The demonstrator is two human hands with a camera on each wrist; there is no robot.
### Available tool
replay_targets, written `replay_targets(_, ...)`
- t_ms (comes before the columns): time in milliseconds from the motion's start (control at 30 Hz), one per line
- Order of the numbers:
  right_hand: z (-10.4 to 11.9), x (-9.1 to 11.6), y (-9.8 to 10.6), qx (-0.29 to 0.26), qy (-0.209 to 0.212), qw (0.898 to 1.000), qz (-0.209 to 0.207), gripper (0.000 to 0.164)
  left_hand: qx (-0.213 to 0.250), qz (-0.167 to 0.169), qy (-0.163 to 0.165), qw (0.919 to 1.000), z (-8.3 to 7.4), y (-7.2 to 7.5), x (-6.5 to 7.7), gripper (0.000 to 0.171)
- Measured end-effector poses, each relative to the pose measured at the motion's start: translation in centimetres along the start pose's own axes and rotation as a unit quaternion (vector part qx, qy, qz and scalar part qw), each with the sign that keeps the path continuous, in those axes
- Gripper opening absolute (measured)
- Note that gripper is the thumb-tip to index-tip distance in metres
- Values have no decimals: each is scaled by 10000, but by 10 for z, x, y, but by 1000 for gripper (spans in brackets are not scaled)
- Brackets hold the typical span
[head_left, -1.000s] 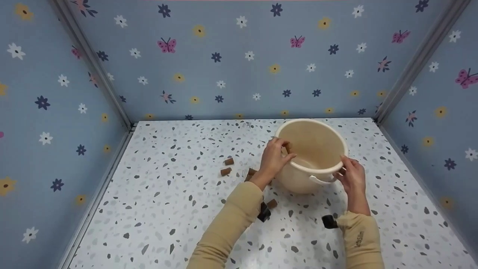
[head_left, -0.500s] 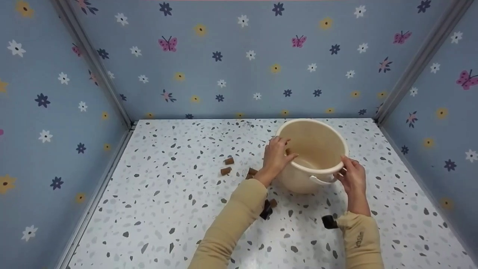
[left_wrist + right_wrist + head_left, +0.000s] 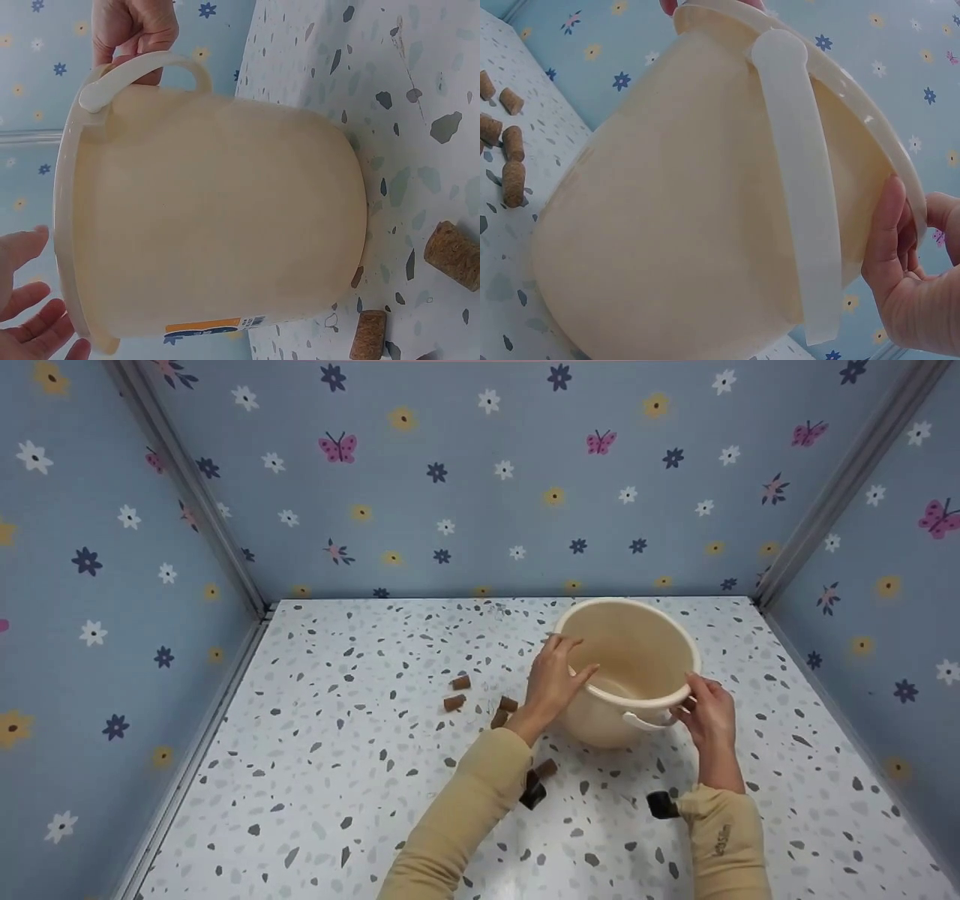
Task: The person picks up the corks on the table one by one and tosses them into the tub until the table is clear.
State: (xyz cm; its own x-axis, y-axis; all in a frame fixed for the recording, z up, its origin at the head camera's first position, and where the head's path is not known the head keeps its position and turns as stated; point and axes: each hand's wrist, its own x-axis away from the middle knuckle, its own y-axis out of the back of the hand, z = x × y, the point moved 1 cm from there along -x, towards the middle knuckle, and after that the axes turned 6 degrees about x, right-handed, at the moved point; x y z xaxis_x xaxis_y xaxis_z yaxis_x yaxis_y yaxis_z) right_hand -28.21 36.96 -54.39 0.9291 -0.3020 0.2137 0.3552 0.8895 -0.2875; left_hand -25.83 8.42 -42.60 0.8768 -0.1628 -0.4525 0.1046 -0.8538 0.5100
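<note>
A cream plastic bucket [image 3: 600, 727] with a pale handle [image 3: 802, 187] stands on the speckled tabletop. My right hand [image 3: 709, 716] pinches its rim on the near right side, thumb on one face and fingers on the other. At the left part of the rim is my left hand [image 3: 553, 679], thumb and fingers spread apart, nothing held between them. In the left wrist view that hand's fingers [image 3: 34, 341] are beside the rim. Several brown corks lie left of the bucket, among them one cork [image 3: 460, 682] farther back and another cork [image 3: 547, 769] near my left sleeve. Part of the bucket's floor is hidden.
Blue flowered panels [image 3: 480, 472] close off the back and both sides of the white speckled table [image 3: 337, 780]. Small black wrist devices show at the sleeves, one device [image 3: 532, 793] beside the near cork. A label [image 3: 214, 325] is on the bucket's side.
A cork was in my left fingers inside the rim a second ago; the fingers then parted and it dropped into the bucket, out of sight now. The right hand kept its hold.
</note>
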Motion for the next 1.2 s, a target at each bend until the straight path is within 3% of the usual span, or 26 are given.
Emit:
replay_targets(67,-4,-4,2,37,94,9999,-115,26,91,-27,0,10000,0,1,1,42)
replay_targets(133,4,7,-5,71,74,9999,-106,25,167,-68,-23,9998,1,2,3,41)
replay_targets(300,43,69,-48,136,-48,9993,-352,24,319,-293,-186,9989,5,6,9,34)
replay_targets(400,52,84,-58,144,-105,9989,-436,23,411,-475,-281,9976,9,9,13,29)
replay_targets(600,29,45,-29,-112,-50,9999,11,24,611,-575,-342,9959,18,15,22,25)
replay_targets(700,28,44,-31,199,-91,9992,-329,29,682,-552,-335,9956,23,17,27,23)
replay_targets(800,25,40,-28,334,-24,9986,-418,31,700,-537,-311,9956,28,19,32,22)
replay_targets(933,5,10,-7,173,53,9997,-181,29,653,-485,-167,9965,35,20,40,23)
replay_targets(1100,-23,-29,19,431,-49,9988,-248,44,630,-337,31,9974,43,21,54,23)
replay_targets(1167,-23,-29,18,559,-61,9975,-432,51,653,-288,40,9974,46,21,59,23)
replay_targets(1200,-26,-33,21,478,-8,9983,-335,51,653,-283,38,9975,48,20,61,22)
